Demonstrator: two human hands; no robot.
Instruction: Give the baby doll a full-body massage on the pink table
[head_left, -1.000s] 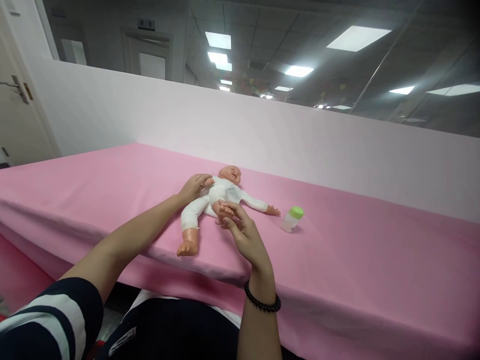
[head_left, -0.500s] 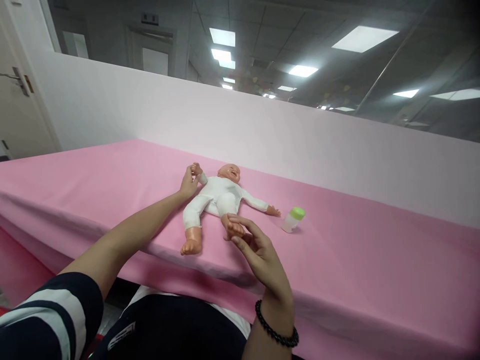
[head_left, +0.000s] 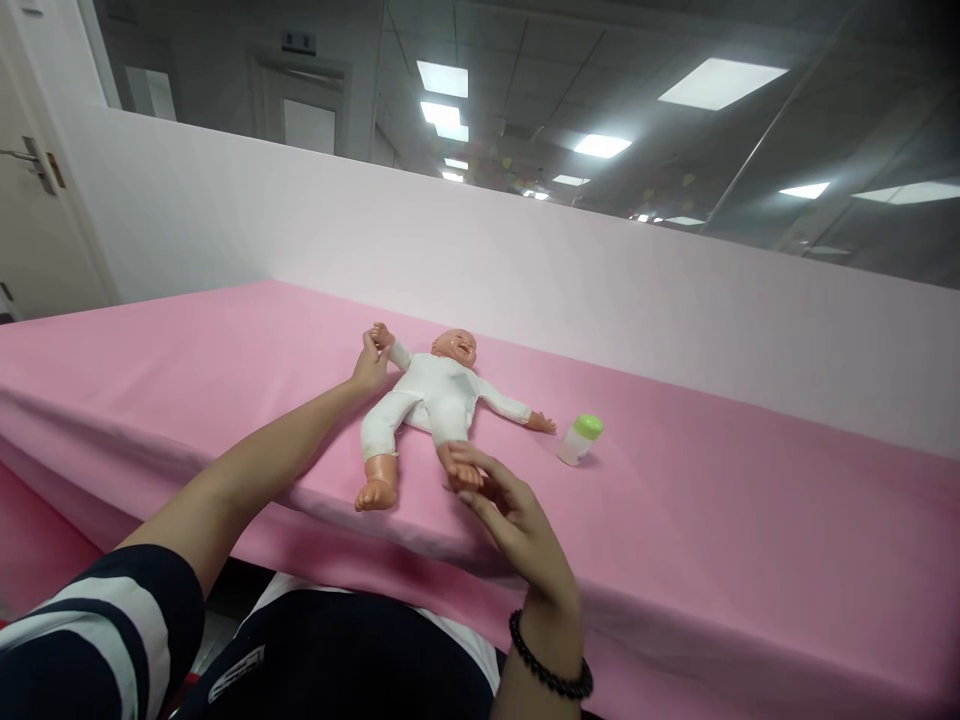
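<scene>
A baby doll (head_left: 437,385) in a white body suit lies on its back on the pink-covered table (head_left: 697,520), head toward the wall. My left hand (head_left: 373,362) is closed on the doll's hand at the left, with that arm raised outward. My right hand (head_left: 506,500) grips the doll's foot at the right between thumb and fingers. The doll's other foot rests near the table's front edge, and its other arm stretches to the right. Beside that arm's hand stands a small bottle (head_left: 581,440) with a green cap, slightly tilted in view.
Behind the table runs a white wall (head_left: 525,265) with dark glass above it, showing ceiling lights. A door (head_left: 45,220) with a handle is at the far left. The table's front edge is close to my body.
My left hand has moved slightly left and up with the doll's hand. My right hand and the held foot have shifted a little down and left.
</scene>
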